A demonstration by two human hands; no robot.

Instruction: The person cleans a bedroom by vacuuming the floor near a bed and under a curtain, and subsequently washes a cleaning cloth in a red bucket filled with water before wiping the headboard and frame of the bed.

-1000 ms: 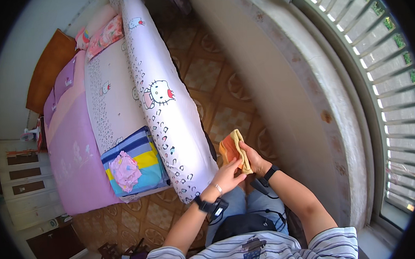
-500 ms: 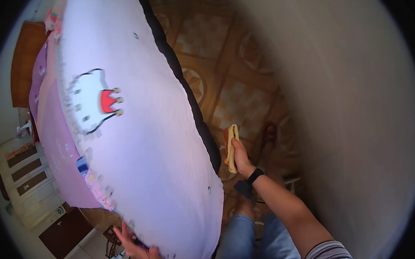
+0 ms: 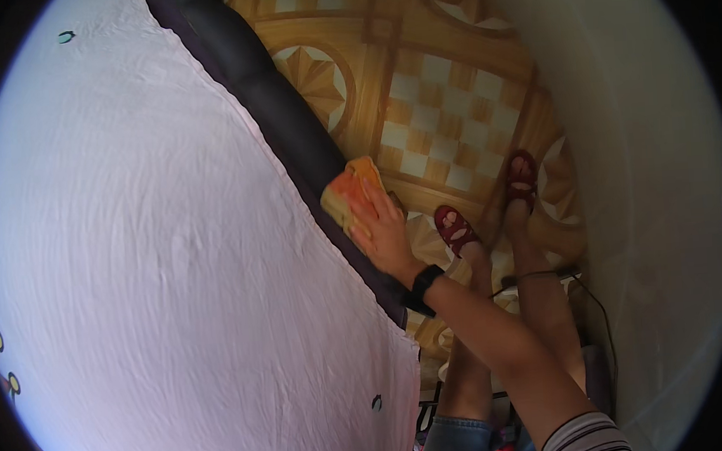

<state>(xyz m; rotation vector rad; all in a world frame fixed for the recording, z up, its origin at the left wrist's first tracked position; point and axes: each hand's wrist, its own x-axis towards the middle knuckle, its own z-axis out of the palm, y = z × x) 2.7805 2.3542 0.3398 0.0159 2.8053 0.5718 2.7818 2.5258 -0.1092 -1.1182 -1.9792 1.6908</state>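
Head view, right hand (image 3: 386, 232) outstretched, knuckles up, holding orange cloth (image 3: 340, 195)

The right hand (image 3: 385, 234) and forearm (image 3: 500, 337) are going bare. At the wrist a broad black band (image 3: 429, 280) is sitting, its surface looking smooth, with a dark, bulkier piece (image 3: 415, 303) adjoining its lower edge. Farther up, a short sleeve (image 3: 585, 439) is showing pale greyish cloth with thin dark stripes. Blue denim shorts (image 3: 457, 444) are covering the upper legs, a stitched hem (image 3: 460, 422) running along the visible edge. Dark red sandals (image 3: 456, 229) are matching in colour, cut-outs leaving the toes (image 3: 520, 166) showing. Lower legs (image 3: 539, 297) are staying uncovered.
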